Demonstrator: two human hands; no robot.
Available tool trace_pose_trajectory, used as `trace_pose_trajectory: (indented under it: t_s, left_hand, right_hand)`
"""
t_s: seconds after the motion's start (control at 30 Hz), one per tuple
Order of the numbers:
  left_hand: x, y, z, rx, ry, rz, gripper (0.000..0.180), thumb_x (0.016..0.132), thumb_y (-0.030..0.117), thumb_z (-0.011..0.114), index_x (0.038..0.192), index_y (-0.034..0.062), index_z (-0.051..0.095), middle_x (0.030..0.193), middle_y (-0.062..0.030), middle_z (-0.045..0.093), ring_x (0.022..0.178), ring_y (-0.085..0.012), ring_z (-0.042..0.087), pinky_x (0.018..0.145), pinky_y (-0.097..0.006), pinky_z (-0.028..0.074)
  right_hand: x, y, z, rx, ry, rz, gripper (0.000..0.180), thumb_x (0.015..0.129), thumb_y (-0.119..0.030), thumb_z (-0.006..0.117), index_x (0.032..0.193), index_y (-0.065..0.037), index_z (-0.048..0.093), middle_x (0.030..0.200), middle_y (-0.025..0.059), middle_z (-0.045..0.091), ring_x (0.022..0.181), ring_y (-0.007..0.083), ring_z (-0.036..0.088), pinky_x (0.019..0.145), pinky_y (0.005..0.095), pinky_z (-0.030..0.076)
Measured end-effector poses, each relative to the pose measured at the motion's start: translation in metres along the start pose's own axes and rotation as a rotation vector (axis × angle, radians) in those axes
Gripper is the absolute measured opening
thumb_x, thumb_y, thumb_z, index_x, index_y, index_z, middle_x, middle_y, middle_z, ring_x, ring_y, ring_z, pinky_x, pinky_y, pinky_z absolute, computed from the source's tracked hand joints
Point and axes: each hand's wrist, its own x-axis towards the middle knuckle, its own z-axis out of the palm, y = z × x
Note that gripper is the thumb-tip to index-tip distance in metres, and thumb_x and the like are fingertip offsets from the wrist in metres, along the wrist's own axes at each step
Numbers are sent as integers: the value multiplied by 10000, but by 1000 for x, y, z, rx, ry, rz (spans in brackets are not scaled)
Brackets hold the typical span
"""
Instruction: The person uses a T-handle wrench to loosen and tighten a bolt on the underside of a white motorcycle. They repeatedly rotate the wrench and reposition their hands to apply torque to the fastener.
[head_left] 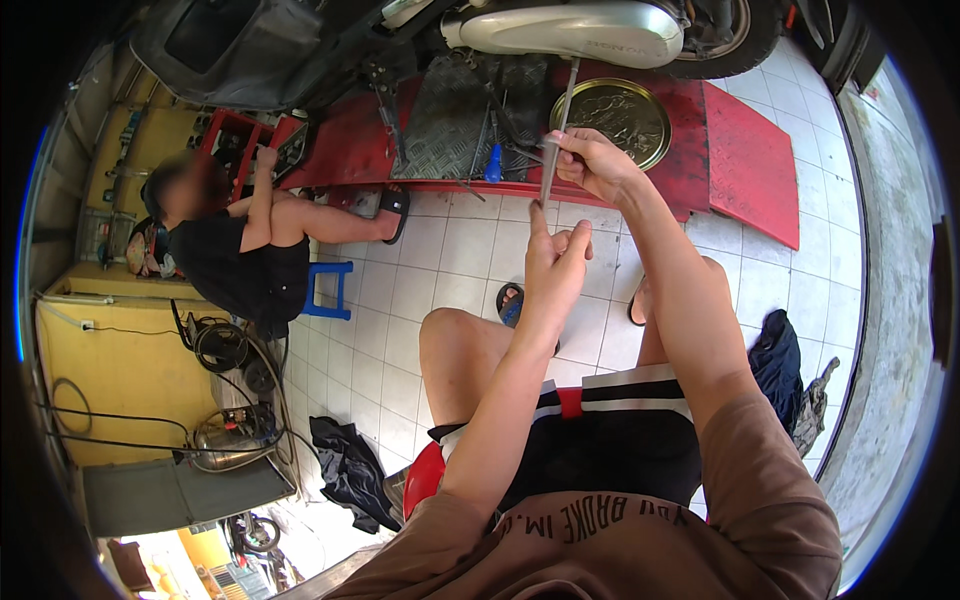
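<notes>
"What have you got in your grip?"

"My right hand (600, 165) is closed round a long metal rod (568, 100), towards its near end. My left hand (558, 262) sits at seven o'clock from it, index stretched to the rod's tail, thumb standing apart. The other fingers are hidden, so I can't tell whether they hold anything."

"Which way does the rod lie?"

"With twelve straight ahead of me, its long axis runs from about seven, at my left fingertip, to just past twelve."

"And the hand nearer its far end?"

"The right. I judge the rod's aim depends on it, with the left only at the tail."

"Where does that far end go?"

"Up to the lower edge of the silver cover (570, 35), at twelve. I lose the tip there, so I can't say whether it's seated."

"What's around it?"

"A round gold tray (632, 115) on the red platform (690, 130), between one and two. A blue-handled tool (493, 165) is at nine; well beyond, a co-worker (225, 240) sits."
</notes>
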Motion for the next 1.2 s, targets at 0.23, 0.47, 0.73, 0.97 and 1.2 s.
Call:
trace_pose_trajectory:
  t_s: [0.23, 0.47, 0.73, 0.97, 1.2]
  left_hand:
    - [-13, 25, -5, 52, -167, 472, 711, 942, 76, 572, 1537, 23, 186, 707, 12, 533, 621, -31, 479, 566, -197, 406]
    - [1, -4, -2, 437, 43, 243, 815, 877, 213, 645, 1453, -133, 185, 682, -140, 660, 601, -259, 650, 563, -337, 490]
    - [-8, 19, -7, 167, 25, 482, 735, 886, 147, 632, 1470, -79, 247, 700, -119, 642, 581, -166, 597, 555, -273, 460]
    - [-14, -8, -1, 233, -269, 473, 738, 895, 121, 627, 1501, -32, 235, 721, -102, 624, 541, -148, 556, 533, -288, 441]
    - [2, -12, -29, 243, 83, 267, 720, 912, 81, 613, 1528, 40, 241, 765, -67, 637, 572, -71, 539, 515, -232, 419]
  right_hand:
    - [-2, -4, 1, 101, 0, -37, 205, 989, -209, 578, 942, -13, 544, 668, -22, 424, 563, 68, 356, 512, 228, 312]
    - [7, 2, -9, 29, 68, -55, 179, 990, -207, 578, 926, -40, 577, 634, -57, 380, 523, 44, 310, 488, 212, 275]
    - [6, 0, -10, 113, -6, -60, 201, 1000, -206, 560, 1035, -9, 565, 677, -37, 413, 549, 49, 334, 501, 209, 285]
    - [6, -1, -11, 141, -69, -73, 195, 1003, -196, 552, 1029, -3, 570, 686, -35, 421, 559, 50, 345, 509, 208, 295]
    - [-2, -6, 5, 131, -40, -51, 182, 1010, -172, 531, 957, 2, 545, 682, -25, 422, 583, 66, 349, 536, 222, 316]
